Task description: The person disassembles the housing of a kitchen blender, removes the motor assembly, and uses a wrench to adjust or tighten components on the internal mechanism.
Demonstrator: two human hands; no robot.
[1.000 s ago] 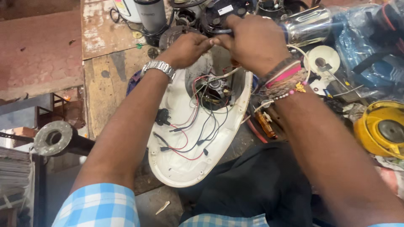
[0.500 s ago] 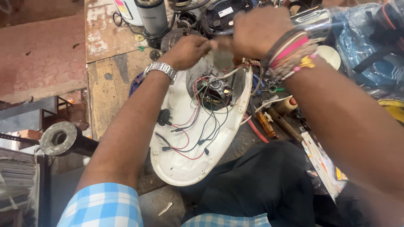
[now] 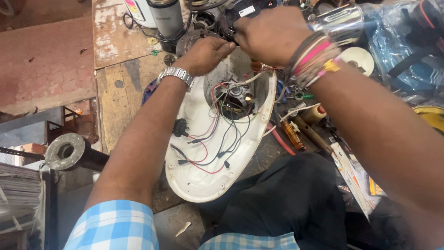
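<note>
Casing (image 3: pixel 203 180) of a white appliance, open side up, wires showing, at the bench's (image 3: pixel 115 92) near edge.
My left hand (image 3: pixel 206 54) and right hand (image 3: pixel 273 34) (knuckles touching) both pinch something small at its far end; I cannot tell what.

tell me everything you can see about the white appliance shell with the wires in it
The white shell is an opened, teardrop-shaped plastic housing lying hollow side up on the worn wooden bench, its rounded end toward the person's lap. Red, black and white wires run loose across its inside to a dark motor unit near the top. The left hand and right hand meet just above its far end.
</note>
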